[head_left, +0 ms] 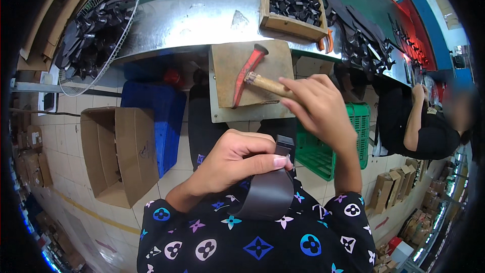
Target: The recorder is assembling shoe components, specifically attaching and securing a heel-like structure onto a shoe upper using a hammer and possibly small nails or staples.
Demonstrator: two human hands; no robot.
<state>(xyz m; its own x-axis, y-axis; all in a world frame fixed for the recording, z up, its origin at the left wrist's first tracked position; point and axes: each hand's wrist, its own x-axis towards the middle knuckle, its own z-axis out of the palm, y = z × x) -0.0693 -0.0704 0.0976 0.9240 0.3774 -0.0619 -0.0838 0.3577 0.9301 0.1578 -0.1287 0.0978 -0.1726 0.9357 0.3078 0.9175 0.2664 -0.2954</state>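
My left hand (pixel 237 157) is closed around a dark, curved belt strap (pixel 268 194), pinching it between thumb and fingers close to my body. A small black rectangular end piece, perhaps a buckle (pixel 285 141), sticks up above the thumb. In my right hand (pixel 321 108) is the wooden handle of a hammer (pixel 247 77) with a worn red head. The hammer head lies over a wooden board (pixel 227 63) in front of me. How the end piece joins the strap is hidden by my fingers.
A wooden box (pixel 298 23) of small black parts stands on the metal-edged bench (pixel 192 17), beside orange-handled pliers (pixel 329 41) and dark straps (pixel 361 33). A wire basket (pixel 132 30) holds more straps. Below are a cardboard box (pixel 136 156), blue bin (pixel 169 121) and green crate (pixel 316 159). A person (pixel 429 126) works at right.
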